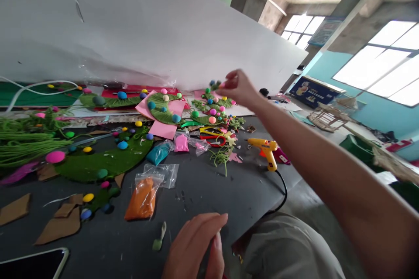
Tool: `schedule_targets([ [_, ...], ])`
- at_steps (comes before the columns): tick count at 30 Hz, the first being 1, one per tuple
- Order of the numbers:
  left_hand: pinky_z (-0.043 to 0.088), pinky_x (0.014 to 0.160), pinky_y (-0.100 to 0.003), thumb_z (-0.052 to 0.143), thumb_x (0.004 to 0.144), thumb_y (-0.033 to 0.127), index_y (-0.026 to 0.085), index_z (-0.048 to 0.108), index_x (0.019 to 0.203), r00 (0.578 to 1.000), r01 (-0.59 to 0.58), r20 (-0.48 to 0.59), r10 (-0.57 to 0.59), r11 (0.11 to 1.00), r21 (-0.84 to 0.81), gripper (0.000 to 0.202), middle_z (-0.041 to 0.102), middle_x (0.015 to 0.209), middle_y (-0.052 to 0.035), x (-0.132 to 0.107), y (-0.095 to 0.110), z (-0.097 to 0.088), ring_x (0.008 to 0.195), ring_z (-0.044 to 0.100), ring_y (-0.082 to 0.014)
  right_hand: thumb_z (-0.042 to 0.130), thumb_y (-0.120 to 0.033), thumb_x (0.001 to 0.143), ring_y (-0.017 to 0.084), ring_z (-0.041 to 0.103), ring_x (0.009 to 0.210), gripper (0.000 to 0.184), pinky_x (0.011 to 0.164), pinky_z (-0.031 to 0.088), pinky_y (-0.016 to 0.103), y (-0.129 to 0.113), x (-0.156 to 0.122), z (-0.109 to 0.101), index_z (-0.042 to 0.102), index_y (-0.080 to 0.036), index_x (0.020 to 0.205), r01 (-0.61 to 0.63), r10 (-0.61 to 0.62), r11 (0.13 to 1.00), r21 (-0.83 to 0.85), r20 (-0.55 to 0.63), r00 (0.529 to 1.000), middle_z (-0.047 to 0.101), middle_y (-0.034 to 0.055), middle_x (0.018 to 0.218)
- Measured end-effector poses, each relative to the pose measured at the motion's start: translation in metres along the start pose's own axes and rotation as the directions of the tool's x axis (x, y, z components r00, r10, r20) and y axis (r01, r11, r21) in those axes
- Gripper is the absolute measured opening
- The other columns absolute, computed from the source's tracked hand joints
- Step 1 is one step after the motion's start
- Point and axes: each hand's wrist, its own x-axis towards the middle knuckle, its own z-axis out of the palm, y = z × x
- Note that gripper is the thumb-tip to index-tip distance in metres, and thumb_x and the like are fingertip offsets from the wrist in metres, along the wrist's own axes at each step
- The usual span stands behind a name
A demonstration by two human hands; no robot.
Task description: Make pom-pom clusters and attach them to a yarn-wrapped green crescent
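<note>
From where I sit, the white board (131, 22) is the largest thing, standing along the far edge of the dark surface (225, 196). Toward the left edge lies a green crescent (108, 163) dotted with coloured balls; it looks flat and fairly stiff, so I judge its bare rim the safest hold. The loose green yarn bundle (19, 146) at the left edge should be soft and quick to tangle.

My left hand (196, 246) rests at the near edge, thumb and fingers curled close together; I cannot tell whether anything is between them. My right hand (244, 89) is raised toward the far edge, its fingers pinched on a small green sprig with balls (214, 84), held up off the surface.

Near the right edge sits the yellow glue gun (267, 150); its grip is the place to take it, as the nozzle may be hot. The bag of orange material (142, 202), toward the near edge, looks soft and should dent under pressure.

The sprig is the smallest and blurred. I expect it to be nearly weightless and bendy, its balls easily knocked off, so a light pinch on the green part suits it best.
</note>
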Motion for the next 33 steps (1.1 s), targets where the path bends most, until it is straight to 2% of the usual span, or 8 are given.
schedule_targets([
  [2, 0.062, 0.086, -0.021, 0.056, 0.093, 0.004, 0.027, 0.061, 0.129, 0.997, -0.044, 0.060, 0.045, 0.999, -0.010, 0.042, 0.076, 0.115, -0.0048, 0.001, -0.004, -0.004, 0.100, 0.077, -0.0141, 0.092, -0.031, 0.066, 0.024, 0.067, 0.094, 0.060, 0.088, 0.057, 0.046, 0.021, -0.017, 0.032, 0.045, -0.025, 0.104, -0.049, 0.052, 0.998, -0.050, 0.053, 0.997, 0.067, 0.0039, 0.097],
  [4, 0.062, 0.085, -0.021, 0.056, 0.092, 0.002, 0.027, 0.059, 0.130, 0.993, -0.068, 0.095, 0.070, 0.998, -0.018, 0.045, 0.076, 0.115, -0.0051, 0.002, -0.007, -0.006, 0.100, 0.077, -0.0137, 0.089, -0.036, 0.066, 0.025, 0.066, 0.096, 0.060, 0.088, 0.056, 0.045, 0.040, -0.031, 0.057, 0.043, -0.026, 0.103, -0.033, 0.037, 0.998, -0.059, 0.063, 0.997, 0.066, 0.0023, 0.096],
  [8, 0.062, 0.086, -0.022, 0.057, 0.092, 0.002, 0.026, 0.058, 0.131, 0.993, -0.068, 0.090, 0.072, 0.996, -0.050, 0.046, 0.076, 0.115, -0.0054, 0.002, -0.005, -0.006, 0.101, 0.076, -0.0137, 0.085, -0.043, 0.066, 0.026, 0.065, 0.098, 0.059, 0.090, 0.053, 0.044, 0.063, -0.039, 0.079, 0.042, -0.025, 0.102, -0.018, 0.023, 0.997, -0.071, 0.071, 0.997, 0.066, 0.0031, 0.098],
  [14, 0.059, 0.087, -0.025, 0.053, 0.093, 0.002, 0.029, 0.061, 0.128, 0.999, 0.051, 0.005, -0.051, 0.994, -0.094, 0.045, 0.075, 0.114, -0.0033, -0.001, 0.005, 0.002, 0.101, 0.073, -0.0144, 0.082, -0.046, 0.067, 0.030, 0.067, 0.102, 0.058, 0.092, 0.052, 0.047, 0.066, -0.033, 0.085, 0.043, -0.024, 0.106, -0.039, 0.057, 0.977, -0.210, 0.080, 0.995, 0.068, 0.0058, 0.104],
  [21, 0.058, 0.090, -0.026, 0.054, 0.093, 0.003, 0.029, 0.062, 0.128, 0.999, 0.042, -0.010, -0.044, 0.994, -0.101, 0.044, 0.075, 0.114, -0.0037, -0.001, 0.005, 0.004, 0.102, 0.072, -0.0152, 0.079, -0.046, 0.069, 0.032, 0.067, 0.105, 0.059, 0.090, 0.052, 0.046, 0.052, -0.037, 0.084, 0.044, -0.023, 0.110, -0.014, 0.060, 0.956, -0.294, 0.150, 0.987, 0.070, 0.0089, 0.110],
  [28, 0.058, 0.089, -0.026, 0.055, 0.094, 0.004, 0.028, 0.062, 0.128, 0.999, 0.046, -0.004, -0.047, 0.994, -0.098, 0.043, 0.075, 0.115, -0.0042, -0.003, 0.003, 0.005, 0.102, 0.072, -0.0153, 0.076, -0.042, 0.073, 0.035, 0.066, 0.115, 0.050, 0.098, 0.048, 0.050, 0.041, -0.042, 0.083, 0.051, -0.021, 0.111, 0.038, 0.042, 0.915, -0.401, 0.188, 0.981, 0.071, 0.0135, 0.121],
  [33, 0.060, 0.087, -0.029, 0.054, 0.095, 0.005, 0.025, 0.064, 0.127, 0.999, 0.031, -0.006, -0.032, 0.994, -0.100, 0.039, 0.075, 0.114, -0.0082, -0.003, 0.001, 0.006, 0.101, 0.073, -0.0179, 0.076, -0.041, 0.075, 0.034, 0.067, 0.113, 0.047, 0.099, 0.046, 0.051, 0.043, -0.041, 0.083, 0.053, -0.021, 0.111, 0.054, 0.033, 0.908, -0.416, 0.200, 0.979, 0.073, 0.0117, 0.118],
])
